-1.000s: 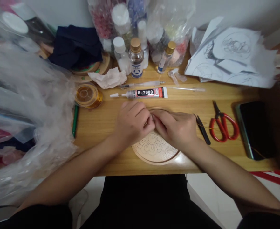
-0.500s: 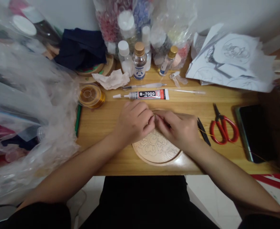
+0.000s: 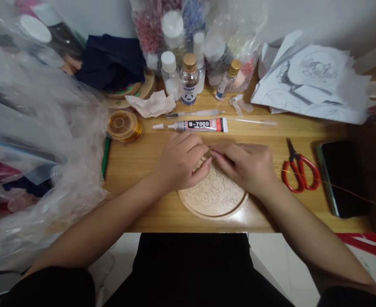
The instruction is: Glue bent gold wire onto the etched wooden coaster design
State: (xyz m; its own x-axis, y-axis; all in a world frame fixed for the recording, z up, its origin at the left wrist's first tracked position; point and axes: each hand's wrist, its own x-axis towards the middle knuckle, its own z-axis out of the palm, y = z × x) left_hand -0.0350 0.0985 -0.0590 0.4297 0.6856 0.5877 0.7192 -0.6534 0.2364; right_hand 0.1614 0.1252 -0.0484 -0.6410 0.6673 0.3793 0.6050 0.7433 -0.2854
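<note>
A round wooden board (image 3: 207,198) with a flower pattern drawn in line lies at the table's front edge, under both hands. Over its far part, my left hand (image 3: 186,160) has curled fingers with the thumb slightly apart, closed about a small bit of wire at the tips. Facing it, my right hand (image 3: 247,166) pinches the same fine wire between thumb and forefinger. The thin gold wire (image 3: 338,186) trails rightward past my right hand, over the red-handled scissors (image 3: 299,170) and the phone (image 3: 344,179). The wire's shape between the fingertips is mostly hidden.
Beyond the hands lie a B-7000 glue tube (image 3: 200,125) and a pen (image 3: 197,113). A spool of gold wire (image 3: 123,125) sits left, near a green pen (image 3: 105,157). Bottles (image 3: 189,81) stand behind; paper drawings (image 3: 312,81) are back right. Plastic bags (image 3: 75,140) crowd the left.
My left thumb and forefinger have parted slightly, and my right hand has moved a little right. The trailing wire has shifted upward across the scissors and phone. The black tool beside my right hand is now hidden.
</note>
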